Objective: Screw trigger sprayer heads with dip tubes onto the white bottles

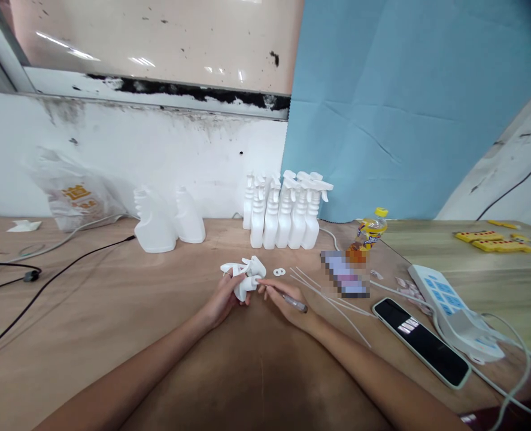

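My left hand (pixel 224 301) is closed around a white spray trigger head (pixel 247 285), held on its side above the table. Whether a second head is in the same grasp I cannot make out. In my right hand (pixel 287 305) is a slim pen-like tool (pixel 296 302) with a see-through handle and a dark end. Its front end points left at the round collar of the spray head; whether it touches is too small to tell. Just beyond my right hand lie small white ring washers (pixel 279 272). Several thin white dip tubes (pixel 330 294) are spread to the right.
Several white spray bottles (pixel 284 221) with heads stand at the back. Two headless white bottles (pixel 156 230) are further left, near a plastic bag (pixel 74 194). To the right are a drink bottle (pixel 370 232), a phone (pixel 420 341), a power strip (pixel 449 311) and cables.
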`<state>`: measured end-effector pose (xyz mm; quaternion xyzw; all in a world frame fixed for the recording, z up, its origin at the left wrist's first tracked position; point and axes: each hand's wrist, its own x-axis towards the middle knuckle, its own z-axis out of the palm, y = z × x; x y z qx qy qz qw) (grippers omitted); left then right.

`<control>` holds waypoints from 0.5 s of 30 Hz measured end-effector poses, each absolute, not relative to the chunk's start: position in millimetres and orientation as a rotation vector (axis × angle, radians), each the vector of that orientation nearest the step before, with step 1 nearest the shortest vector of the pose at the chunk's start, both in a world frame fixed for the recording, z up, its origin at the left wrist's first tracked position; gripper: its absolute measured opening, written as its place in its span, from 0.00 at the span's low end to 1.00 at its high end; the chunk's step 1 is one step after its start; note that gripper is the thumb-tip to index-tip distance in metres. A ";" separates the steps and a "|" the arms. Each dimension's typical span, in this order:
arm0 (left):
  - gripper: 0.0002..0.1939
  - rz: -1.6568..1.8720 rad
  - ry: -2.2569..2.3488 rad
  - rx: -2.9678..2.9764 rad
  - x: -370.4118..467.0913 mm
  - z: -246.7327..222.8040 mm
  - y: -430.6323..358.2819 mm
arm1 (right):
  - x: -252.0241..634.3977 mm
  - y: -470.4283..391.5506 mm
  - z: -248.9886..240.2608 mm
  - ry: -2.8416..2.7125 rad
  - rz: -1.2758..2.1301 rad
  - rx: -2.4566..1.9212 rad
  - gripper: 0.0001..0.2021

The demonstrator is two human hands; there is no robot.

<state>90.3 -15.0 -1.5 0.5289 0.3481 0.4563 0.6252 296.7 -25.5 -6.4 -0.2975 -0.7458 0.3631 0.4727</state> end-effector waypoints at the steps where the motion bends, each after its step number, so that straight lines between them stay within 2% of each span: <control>1: 0.21 1.071 0.832 1.268 89.4 -1.6 -16.6 | 301.6 -21.8 -5.8 -1.793 0.828 -0.757 0.15; 4: 0.21 1.091 0.936 1.461 81.8 -1.3 -23.4 | 318.7 -7.3 -7.0 -1.738 0.702 -0.913 0.14; 8: 0.19 1.043 1.066 1.663 71.2 -1.4 -28.8 | 334.8 8.4 -12.3 -1.674 0.705 -1.058 0.14; 13: 0.28 1.174 1.182 1.939 76.3 11.2 -28.6 | 334.7 10.8 -14.5 -1.580 0.747 -1.057 0.16; 15: 0.22 1.280 1.110 2.008 80.8 19.1 -42.2 | 332.3 10.3 -15.4 -1.560 0.749 -1.054 0.15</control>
